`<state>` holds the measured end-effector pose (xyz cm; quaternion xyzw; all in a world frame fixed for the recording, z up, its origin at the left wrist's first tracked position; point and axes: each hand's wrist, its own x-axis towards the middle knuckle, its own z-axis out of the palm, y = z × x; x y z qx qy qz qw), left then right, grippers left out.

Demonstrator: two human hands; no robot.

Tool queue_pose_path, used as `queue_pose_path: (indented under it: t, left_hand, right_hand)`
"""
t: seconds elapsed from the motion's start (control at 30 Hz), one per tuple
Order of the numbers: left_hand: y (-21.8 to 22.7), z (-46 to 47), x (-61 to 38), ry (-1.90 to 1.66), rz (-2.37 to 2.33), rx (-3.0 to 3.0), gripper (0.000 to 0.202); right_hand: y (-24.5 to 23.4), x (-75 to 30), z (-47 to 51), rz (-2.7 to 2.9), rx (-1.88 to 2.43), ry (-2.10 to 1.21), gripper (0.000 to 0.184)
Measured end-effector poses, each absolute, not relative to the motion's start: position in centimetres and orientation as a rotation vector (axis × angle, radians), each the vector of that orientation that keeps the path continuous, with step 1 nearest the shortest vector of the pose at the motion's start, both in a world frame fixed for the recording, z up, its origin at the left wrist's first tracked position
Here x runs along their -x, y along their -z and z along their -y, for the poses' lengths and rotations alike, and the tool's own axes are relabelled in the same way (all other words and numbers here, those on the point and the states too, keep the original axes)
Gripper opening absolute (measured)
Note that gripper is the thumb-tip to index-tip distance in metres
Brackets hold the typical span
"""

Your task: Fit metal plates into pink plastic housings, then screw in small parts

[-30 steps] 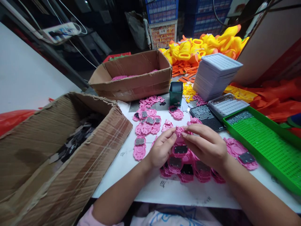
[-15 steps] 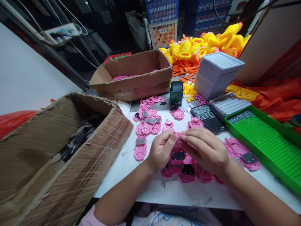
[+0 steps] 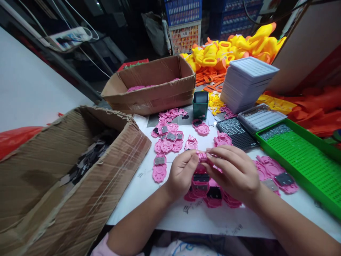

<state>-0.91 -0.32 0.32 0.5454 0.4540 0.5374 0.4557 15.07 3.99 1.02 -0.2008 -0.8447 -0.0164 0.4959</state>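
My left hand (image 3: 182,173) and my right hand (image 3: 234,172) meet over the white table, both pinched on one small pink plastic part (image 3: 203,157) held between their fingertips. Directly beneath the hands lies a pile of pink parts with dark plates (image 3: 210,190). More pink parts (image 3: 168,140) are spread on the table just beyond my left hand, and a few pink parts with plates (image 3: 277,176) lie to the right of my right wrist.
A large torn cardboard box (image 3: 66,177) with grey pieces fills the left. Behind stand a second box (image 3: 151,85), a dark green cup (image 3: 200,104), stacked grey trays (image 3: 246,83), a black tray (image 3: 236,132), a green tray (image 3: 306,160) and yellow toys (image 3: 231,49).
Both hands have sunk a little toward the pile while keeping hold of the pink part. The view has shifted slightly; nothing else has moved.
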Motion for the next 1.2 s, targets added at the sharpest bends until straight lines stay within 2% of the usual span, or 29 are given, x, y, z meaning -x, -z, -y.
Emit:
queue_pose_path:
  t: [0.17,0.27,0.37,0.57,0.73,0.93,1.07,1.2]
  left_hand:
    - [-0.3,0.2,0.9,-1.347,-1.069,-1.155,0.025]
    - [-0.7,0.0,1.1,-1.303,-0.970,-0.956,0.030]
    - [-1.1,0.0,1.3,-1.302,-0.857,-0.844,0.034]
    - [-1.1,0.0,1.0,-1.287,-0.785,-0.768,0.035]
    - [-0.8,-1.5,1.2,-1.471,-0.915,-0.626,0.036]
    - [-0.9,-3.0,2.3,-1.637,-0.941,-0.608,0.020]
    - [-1.1,-2.8,2.4,-1.529,-0.878,-0.693,0.022]
    - [-1.1,-2.6,2.3,-1.462,-0.813,-0.700,0.023]
  right_hand:
    - [-1.1,-14.7,-3.8,2.081,0.464,-0.122,0.023]
    - [-1.7,-14.9,-4.0,2.066,0.416,-0.331,0.027]
    - [-2.3,-15.3,-4.4,2.002,0.433,-0.471,0.019]
    - [-2.8,-15.4,-4.5,1.933,0.466,-0.546,0.011]
    - [-2.6,-15.5,-4.9,1.938,0.518,-0.555,0.012]
    - [-1.9,-15.4,-5.3,2.166,0.614,-0.369,0.032]
    - [-1.0,-14.8,-5.0,2.423,0.478,-0.041,0.018]
    - [-0.9,-14.7,-5.1,2.407,0.447,0.143,0.017]
